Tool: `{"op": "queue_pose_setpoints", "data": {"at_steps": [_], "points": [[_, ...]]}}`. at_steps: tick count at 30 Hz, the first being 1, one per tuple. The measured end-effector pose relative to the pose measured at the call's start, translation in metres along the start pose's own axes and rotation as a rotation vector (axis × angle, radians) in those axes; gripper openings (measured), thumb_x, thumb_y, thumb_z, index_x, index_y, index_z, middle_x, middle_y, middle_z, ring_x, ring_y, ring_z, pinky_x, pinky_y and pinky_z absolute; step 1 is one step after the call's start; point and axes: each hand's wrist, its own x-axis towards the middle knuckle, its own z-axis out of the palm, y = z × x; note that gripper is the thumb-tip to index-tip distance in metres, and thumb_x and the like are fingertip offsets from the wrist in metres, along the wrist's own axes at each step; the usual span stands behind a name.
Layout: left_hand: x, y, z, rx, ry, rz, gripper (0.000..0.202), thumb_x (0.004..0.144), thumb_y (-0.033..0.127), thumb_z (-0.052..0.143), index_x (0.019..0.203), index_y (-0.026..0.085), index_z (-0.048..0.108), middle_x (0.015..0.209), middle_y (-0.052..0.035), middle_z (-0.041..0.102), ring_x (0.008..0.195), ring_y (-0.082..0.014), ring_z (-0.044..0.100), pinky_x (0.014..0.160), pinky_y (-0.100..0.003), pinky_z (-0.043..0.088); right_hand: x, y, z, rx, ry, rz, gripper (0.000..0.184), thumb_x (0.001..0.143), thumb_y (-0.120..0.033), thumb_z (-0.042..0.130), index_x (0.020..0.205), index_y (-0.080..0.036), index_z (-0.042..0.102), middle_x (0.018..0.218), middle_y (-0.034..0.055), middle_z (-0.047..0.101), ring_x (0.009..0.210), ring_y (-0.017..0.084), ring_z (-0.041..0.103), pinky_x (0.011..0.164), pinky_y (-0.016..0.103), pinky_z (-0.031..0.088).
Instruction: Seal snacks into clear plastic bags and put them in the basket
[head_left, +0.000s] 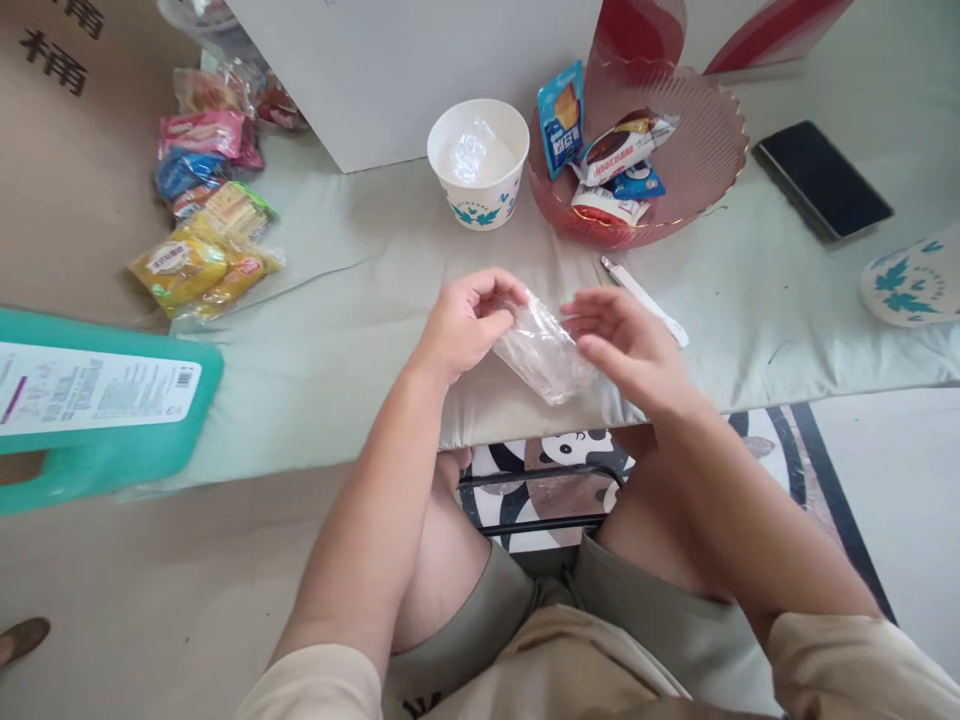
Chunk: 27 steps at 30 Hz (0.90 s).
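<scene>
Over the front edge of the cloth-covered table, my left hand [474, 322] pinches the upper corner of a clear plastic bag [544, 355]. The crinkled bag hangs slantwise between my hands. On its right side, my right hand [626, 345] has its fingers apart; whether its fingertips touch the plastic I cannot tell. A white utility knife [646, 300] lies just behind my right hand. Beyond my hands stands a white paper cup [480, 200] with teal leaves, some clear plastic inside it. Beside the cup, a pink ribbed bowl [709, 150] holds several wrapped snacks.
Packaged snacks [202, 245] are heaped at the left, behind a teal jug [112, 400]. A large white box [397, 70] stands at the back. To the right lie a black phone [825, 180] and another leaf-patterned cup [915, 280] on its side.
</scene>
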Motion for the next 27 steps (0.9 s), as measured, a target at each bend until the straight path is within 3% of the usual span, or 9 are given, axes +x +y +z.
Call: {"op": "queue_pose_setpoints", "data": {"at_steps": [3, 7, 12, 14, 17, 21, 23, 25, 27], "points": [[-0.003, 0.002, 0.003, 0.114, 0.04, 0.068, 0.025, 0.069, 0.004, 0.057, 0.083, 0.021, 0.07, 0.095, -0.0026, 0.071, 0.092, -0.018, 0.065, 0.084, -0.032, 0.052, 0.0, -0.016, 0.011, -0.235, -0.242, 0.18, 0.028, 0.083, -0.043, 0.074, 0.075, -0.019, 0.062, 0.069, -0.0004, 0.059, 0.065, 0.014, 0.052, 0.06, 0.029, 0.04], [-0.01, 0.006, 0.015, 0.354, 0.354, 0.218, 0.018, 0.08, 0.009, 0.057, 0.08, 0.024, 0.067, 0.097, -0.0037, 0.072, 0.105, -0.0222, 0.064, 0.103, -0.038, 0.049, -0.005, -0.022, 0.02, -0.326, -0.117, 0.273, 0.035, 0.087, -0.038, 0.064, 0.061, -0.019, 0.051, 0.056, -0.0036, 0.042, 0.056, 0.01, 0.037, 0.054, 0.029, 0.027], [-0.02, 0.009, 0.029, 0.424, -0.167, 0.302, 0.017, 0.082, 0.026, 0.066, 0.098, 0.023, 0.073, 0.12, -0.0066, 0.076, 0.127, -0.0297, 0.062, 0.119, -0.047, 0.039, -0.012, -0.018, 0.013, 0.002, -0.059, 0.298, 0.035, 0.084, -0.047, 0.072, 0.071, -0.019, 0.057, 0.065, -0.0029, 0.051, 0.061, 0.01, 0.044, 0.058, 0.026, 0.034], [-0.021, 0.008, 0.029, 0.382, -0.296, 0.223, 0.034, 0.083, 0.032, 0.068, 0.115, 0.021, 0.071, 0.129, -0.0083, 0.074, 0.127, -0.0301, 0.063, 0.115, -0.045, 0.044, -0.016, -0.015, 0.009, 0.169, -0.042, 0.275, 0.032, 0.083, -0.051, 0.073, 0.084, -0.019, 0.065, 0.076, -0.0006, 0.061, 0.068, 0.012, 0.054, 0.063, 0.027, 0.042], [-0.02, 0.005, 0.028, 0.347, -0.296, 0.092, 0.049, 0.083, 0.034, 0.069, 0.13, 0.02, 0.066, 0.129, -0.009, 0.074, 0.115, -0.0267, 0.068, 0.1, -0.038, 0.052, -0.02, -0.01, 0.005, 0.25, -0.047, 0.248, 0.039, 0.082, -0.052, 0.075, 0.106, -0.022, 0.069, 0.09, 0.0019, 0.068, 0.076, 0.015, 0.061, 0.067, 0.029, 0.049], [-0.02, 0.006, 0.028, 0.295, -0.176, 0.033, 0.041, 0.08, 0.021, 0.067, 0.121, 0.017, 0.068, 0.118, -0.0083, 0.076, 0.102, -0.0209, 0.07, 0.089, -0.032, 0.053, -0.021, -0.003, 0.003, 0.046, 0.14, 0.195, 0.04, 0.079, -0.041, 0.077, 0.112, -0.022, 0.065, 0.101, 0.0042, 0.067, 0.085, 0.016, 0.063, 0.071, 0.03, 0.052], [-0.022, 0.009, 0.028, 0.207, -0.206, 0.005, 0.038, 0.079, 0.016, 0.065, 0.117, 0.016, 0.068, 0.109, -0.0074, 0.076, 0.091, -0.0177, 0.069, 0.079, -0.029, 0.052, -0.02, -0.003, 0.003, -0.037, 0.267, 0.13, 0.051, 0.07, -0.034, 0.082, 0.115, -0.023, 0.061, 0.114, 0.0064, 0.066, 0.098, 0.018, 0.063, 0.08, 0.032, 0.054], [-0.025, 0.012, 0.029, 0.135, -0.281, -0.044, 0.039, 0.078, 0.014, 0.065, 0.117, 0.017, 0.068, 0.096, -0.0042, 0.075, 0.077, -0.0141, 0.066, 0.068, -0.026, 0.049, -0.019, -0.005, 0.004, -0.048, 0.241, 0.082, 0.057, 0.066, -0.031, 0.084, 0.117, -0.024, 0.06, 0.12, 0.0071, 0.065, 0.103, 0.019, 0.064, 0.084, 0.034, 0.054], [-0.026, 0.012, 0.029, 0.1, -0.305, -0.091, 0.042, 0.077, 0.014, 0.065, 0.119, 0.018, 0.066, 0.083, -0.0002, 0.072, 0.065, -0.0112, 0.06, 0.061, -0.024, 0.045, -0.02, -0.009, 0.004, -0.045, 0.119, 0.081, 0.044, 0.069, -0.033, 0.082, 0.106, -0.023, 0.061, 0.104, 0.005, 0.068, 0.091, 0.018, 0.065, 0.079, 0.034, 0.054]]}}
